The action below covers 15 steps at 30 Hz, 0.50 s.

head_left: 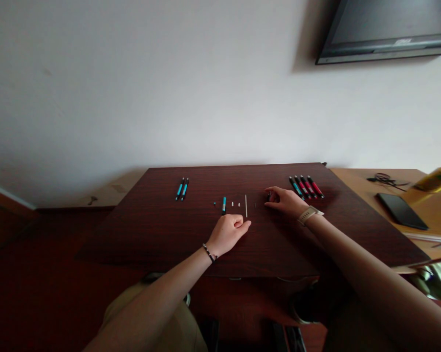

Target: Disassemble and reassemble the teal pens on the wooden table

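Observation:
My left hand [228,231] rests on the dark wooden table [147,230] with its fingers curled in. Whatever it may hold is hidden. Just beyond its knuckles lies a blue pen barrel [224,204] with a black lower end, partly covered by the hand. Beside the barrel are a tiny blue piece [214,203], two small white pieces [232,204], a thin white refill [246,206] and a faint, thin dark piece, perhaps a spring [255,205]. My right hand [284,201] is low over the table, thumb and forefinger apart around a small dark spot I cannot identify.
Two blue-and-black pens [182,189] lie at the left back. Several pens, red and blue [306,187], lie beyond my right hand. On the lighter side table [374,181] are a black phone [402,211], a cable [385,180] and a yellow item [435,180].

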Each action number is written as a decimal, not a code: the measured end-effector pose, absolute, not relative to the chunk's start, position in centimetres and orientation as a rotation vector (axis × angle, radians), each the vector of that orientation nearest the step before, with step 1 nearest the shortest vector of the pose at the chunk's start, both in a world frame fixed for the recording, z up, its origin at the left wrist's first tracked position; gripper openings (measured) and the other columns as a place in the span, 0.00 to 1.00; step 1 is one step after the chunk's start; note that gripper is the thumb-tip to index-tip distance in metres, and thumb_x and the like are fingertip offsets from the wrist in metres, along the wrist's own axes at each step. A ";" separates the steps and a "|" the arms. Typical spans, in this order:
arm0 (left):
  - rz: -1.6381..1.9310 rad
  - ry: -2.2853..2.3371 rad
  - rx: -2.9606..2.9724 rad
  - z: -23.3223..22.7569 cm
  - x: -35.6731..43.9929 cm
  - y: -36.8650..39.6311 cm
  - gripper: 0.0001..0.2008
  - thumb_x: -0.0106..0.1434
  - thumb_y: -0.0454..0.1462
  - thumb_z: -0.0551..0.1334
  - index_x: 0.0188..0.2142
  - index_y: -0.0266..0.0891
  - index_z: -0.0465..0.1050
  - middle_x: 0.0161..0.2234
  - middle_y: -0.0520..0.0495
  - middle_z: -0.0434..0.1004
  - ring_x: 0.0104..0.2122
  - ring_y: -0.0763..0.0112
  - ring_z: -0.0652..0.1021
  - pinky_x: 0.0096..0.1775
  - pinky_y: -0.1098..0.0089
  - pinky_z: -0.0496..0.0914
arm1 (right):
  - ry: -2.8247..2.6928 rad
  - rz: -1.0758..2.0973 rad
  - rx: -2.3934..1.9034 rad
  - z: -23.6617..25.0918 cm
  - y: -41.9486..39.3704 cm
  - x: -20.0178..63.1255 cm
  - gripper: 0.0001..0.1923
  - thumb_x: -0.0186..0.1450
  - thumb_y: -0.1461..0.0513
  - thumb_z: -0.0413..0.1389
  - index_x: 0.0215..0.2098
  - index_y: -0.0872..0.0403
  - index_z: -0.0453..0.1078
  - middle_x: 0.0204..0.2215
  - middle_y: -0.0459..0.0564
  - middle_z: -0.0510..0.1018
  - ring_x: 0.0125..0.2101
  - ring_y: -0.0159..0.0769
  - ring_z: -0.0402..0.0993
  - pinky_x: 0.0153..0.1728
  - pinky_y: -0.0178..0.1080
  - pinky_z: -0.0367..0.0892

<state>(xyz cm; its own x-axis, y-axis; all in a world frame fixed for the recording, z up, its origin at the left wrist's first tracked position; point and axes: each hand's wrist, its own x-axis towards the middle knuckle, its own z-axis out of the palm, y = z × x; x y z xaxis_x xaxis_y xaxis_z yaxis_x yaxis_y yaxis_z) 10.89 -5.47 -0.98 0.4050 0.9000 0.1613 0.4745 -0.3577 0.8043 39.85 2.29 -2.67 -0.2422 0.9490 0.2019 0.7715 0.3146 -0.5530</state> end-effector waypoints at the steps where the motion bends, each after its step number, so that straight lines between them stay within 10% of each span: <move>1: 0.801 1.167 1.983 -1.0 10.9 -5.5 0.25 0.68 0.48 0.60 0.23 0.40 0.48 0.21 0.58 0.48 0.24 0.75 0.55 0.30 0.69 0.51 | -2.084 0.471 -1.530 -2.6 2.2 39.9 0.30 0.62 0.57 0.66 0.61 0.51 0.70 0.32 0.47 0.83 0.33 0.40 0.80 0.38 0.39 0.71; 8: 0.809 1.161 1.977 -0.7 10.9 -5.6 0.26 0.67 0.48 0.60 0.22 0.40 0.48 0.21 0.58 0.48 0.23 0.76 0.55 0.29 0.69 0.51 | -2.026 0.232 -1.608 -0.8 0.8 38.9 0.56 0.59 0.45 0.68 0.76 0.54 0.47 0.34 0.49 0.78 0.30 0.44 0.76 0.34 0.42 0.68; 15: 0.812 1.155 1.988 -0.8 10.9 -5.5 0.25 0.68 0.48 0.60 0.22 0.41 0.48 0.21 0.57 0.48 0.23 0.75 0.55 0.29 0.68 0.51 | -1.925 0.049 -1.267 1.8 -1.4 36.3 0.24 0.71 0.55 0.55 0.63 0.53 0.64 0.35 0.50 0.73 0.32 0.40 0.70 0.38 0.41 0.68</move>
<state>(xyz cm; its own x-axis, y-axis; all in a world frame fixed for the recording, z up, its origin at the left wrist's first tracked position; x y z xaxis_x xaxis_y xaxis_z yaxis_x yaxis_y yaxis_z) 10.85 -5.50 -0.85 0.4091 0.8960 0.1727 0.4653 -0.3676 0.8052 36.32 -1.42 1.81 -0.1657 0.7825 0.6002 0.7506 0.4948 -0.4379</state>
